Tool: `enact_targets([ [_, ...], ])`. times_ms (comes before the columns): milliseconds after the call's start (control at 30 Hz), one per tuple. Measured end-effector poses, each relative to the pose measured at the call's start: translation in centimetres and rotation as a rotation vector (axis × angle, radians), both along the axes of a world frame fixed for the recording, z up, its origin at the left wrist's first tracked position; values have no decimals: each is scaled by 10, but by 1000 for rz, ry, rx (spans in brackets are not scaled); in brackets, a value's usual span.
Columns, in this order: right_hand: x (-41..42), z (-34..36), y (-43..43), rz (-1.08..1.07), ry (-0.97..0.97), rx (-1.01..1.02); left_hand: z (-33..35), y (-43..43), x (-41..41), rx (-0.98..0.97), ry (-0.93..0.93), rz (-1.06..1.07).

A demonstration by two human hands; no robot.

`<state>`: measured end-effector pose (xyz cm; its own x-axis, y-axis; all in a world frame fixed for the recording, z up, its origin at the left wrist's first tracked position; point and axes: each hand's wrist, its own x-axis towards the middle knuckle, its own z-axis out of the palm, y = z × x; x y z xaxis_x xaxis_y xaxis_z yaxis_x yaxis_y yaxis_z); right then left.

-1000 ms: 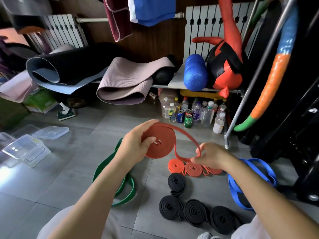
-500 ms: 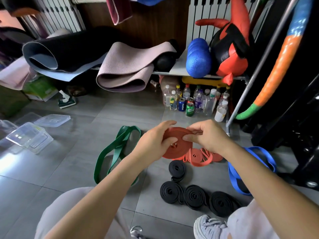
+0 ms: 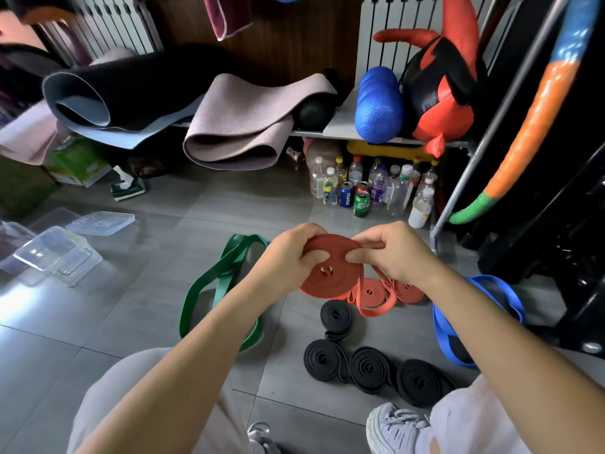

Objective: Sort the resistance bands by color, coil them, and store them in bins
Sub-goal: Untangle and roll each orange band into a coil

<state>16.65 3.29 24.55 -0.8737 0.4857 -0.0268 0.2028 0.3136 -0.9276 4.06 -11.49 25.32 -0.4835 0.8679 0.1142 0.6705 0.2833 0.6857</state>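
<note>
Orange band coil [image 3: 322,276] held centre, above floor [image 3: 137,306]. Left hand [image 3: 288,257] pinches its flat faces, right hand [image 3: 393,253] pinches rim. Light, soft, springy rubber, likely to unwind: clamp across faces.

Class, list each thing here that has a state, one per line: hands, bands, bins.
Left hand, grips the held band.
Right hand, pinches its edge.
Held band, orange, mostly coiled, tail hanging loose.
Orange coils, two, coiled, on floor.
Black coils, four, coiled, on floor.
Green band, uncoiled, on floor.
Blue band, uncoiled, on floor.
Bins, no bands inside.
Lid, off, on floor.
</note>
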Motion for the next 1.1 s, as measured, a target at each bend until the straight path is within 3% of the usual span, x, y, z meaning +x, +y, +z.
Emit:
enact_targets([
  [233,2,3,1,-66,54,-65,7,-3,-12,231,-234,124],
  [533,4,8,4,-127,147,-134,13,-2,4,405,-806,194],
  [600,5,10,6,-117,155,-116,14,0,5,331,-636,182],
  [700,3,10,5,-75,126,-85,9,-2,1,171,11,106],
  [767,1,10,3,-45,75,-47,6,-3,3,136,274,-22],
  [833,-1,9,1,-41,53,-8,3,-4,5,83,342,-62],
  [1100,2,14,5,-32,33,1,3,-4,-4,210,115,33],
])
